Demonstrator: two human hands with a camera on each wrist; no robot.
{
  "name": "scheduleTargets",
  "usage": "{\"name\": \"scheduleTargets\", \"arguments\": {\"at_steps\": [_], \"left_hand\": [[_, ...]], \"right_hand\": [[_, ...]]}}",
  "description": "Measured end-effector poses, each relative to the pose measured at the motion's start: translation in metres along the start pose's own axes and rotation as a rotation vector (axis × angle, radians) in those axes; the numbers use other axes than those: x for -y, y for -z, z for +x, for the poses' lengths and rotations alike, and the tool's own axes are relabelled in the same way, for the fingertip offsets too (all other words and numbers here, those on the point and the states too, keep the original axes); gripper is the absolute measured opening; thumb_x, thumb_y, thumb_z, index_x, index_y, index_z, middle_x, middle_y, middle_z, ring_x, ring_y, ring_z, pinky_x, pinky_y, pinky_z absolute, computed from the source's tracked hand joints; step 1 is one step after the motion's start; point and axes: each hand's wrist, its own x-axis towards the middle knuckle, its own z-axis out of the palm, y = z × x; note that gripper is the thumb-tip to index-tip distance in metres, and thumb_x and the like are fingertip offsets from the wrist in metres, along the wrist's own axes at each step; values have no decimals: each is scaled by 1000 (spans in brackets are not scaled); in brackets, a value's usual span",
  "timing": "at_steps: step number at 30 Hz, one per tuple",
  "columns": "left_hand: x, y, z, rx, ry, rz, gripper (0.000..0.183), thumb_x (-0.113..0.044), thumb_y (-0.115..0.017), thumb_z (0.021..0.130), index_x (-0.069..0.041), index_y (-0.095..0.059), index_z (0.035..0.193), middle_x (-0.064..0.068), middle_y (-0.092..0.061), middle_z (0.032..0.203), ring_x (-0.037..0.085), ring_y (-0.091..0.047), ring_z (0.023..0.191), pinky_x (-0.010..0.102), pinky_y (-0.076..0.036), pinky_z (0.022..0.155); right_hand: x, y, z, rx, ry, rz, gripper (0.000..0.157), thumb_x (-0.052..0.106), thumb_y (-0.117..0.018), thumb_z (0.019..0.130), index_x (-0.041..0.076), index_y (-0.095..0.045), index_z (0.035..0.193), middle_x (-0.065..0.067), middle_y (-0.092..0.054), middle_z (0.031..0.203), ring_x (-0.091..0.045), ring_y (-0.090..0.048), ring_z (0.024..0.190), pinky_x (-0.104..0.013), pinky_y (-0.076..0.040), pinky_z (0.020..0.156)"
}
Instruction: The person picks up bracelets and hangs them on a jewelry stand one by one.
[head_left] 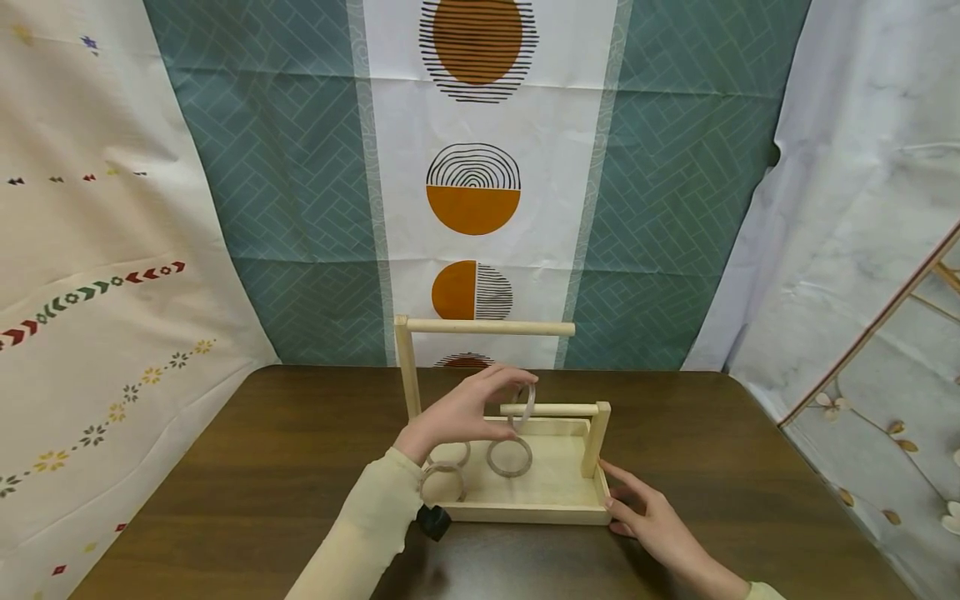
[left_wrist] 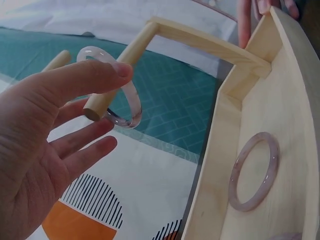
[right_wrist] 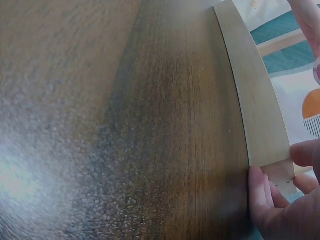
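With threading apparently in hand, the left hand [head_left: 467, 410] pinches a bangle [left_wrist: 134, 101] around the short rod [head_left: 562, 410], the right hand [head_left: 651, 515] grips the tray [head_left: 525, 514] by its near right corner, and sliding inward seems called for.

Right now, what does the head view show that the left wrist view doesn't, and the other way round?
Only the head view shows the tall post, the flowered cloth off to the left, the pale left sleeve and the black device at that wrist.

Only the left wrist view shows the palm side of the left grip and the round cut face of the short bar.

Both show the bangle pinched in that grip, another bangle lying in the tray and the right grip at the tray's corner.
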Motion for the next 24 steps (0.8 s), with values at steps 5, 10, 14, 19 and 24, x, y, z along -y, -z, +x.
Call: {"name": "scheduleTargets", "arguments": {"at_steps": [5,10,14,19,24], "left_hand": [[-1,-5,5,-3,-17,50,69,-10,-84,77,-21,-52,138,2,-54,136,21,-56,127,36,-48,106],[-2,-10,9,-7,-21,77,69,-14,-85,77,-21,-53,138,-2,-55,137,14,-54,127,34,-46,108],[-4,-11,14,0,-21,93,70,-18,-84,78,-22,-52,140,-5,-56,138,12,-52,130,34,-44,110],[-7,-14,20,26,-23,89,71,-17,-83,80,-23,-50,143,-5,-55,142,15,-51,133,33,-43,111],[-11,-16,24,56,-15,87,71,-15,-81,82,-23,-48,144,-6,-52,146,14,-49,136,33,-43,111]], "right_hand": [[0,0,0,-1,-1,-2,63,17,-59,99,6,-31,154,-28,-54,126,-25,-63,103,-33,-60,79],[0,0,0,1,-4,1,63,17,-59,99,5,-31,154,-28,-54,126,-24,-63,101,-33,-60,78],[0,0,-1,3,1,0,63,16,-59,99,5,-31,154,-28,-55,126,-24,-63,101,-32,-60,78],[0,0,-1,-6,1,-1,63,17,-60,99,5,-32,154,-27,-55,124,-25,-64,101,-31,-60,77],[2,0,-1,-10,-7,4,63,17,-60,99,5,-32,154,-28,-54,125,-24,-64,101,-32,-60,78]]}}
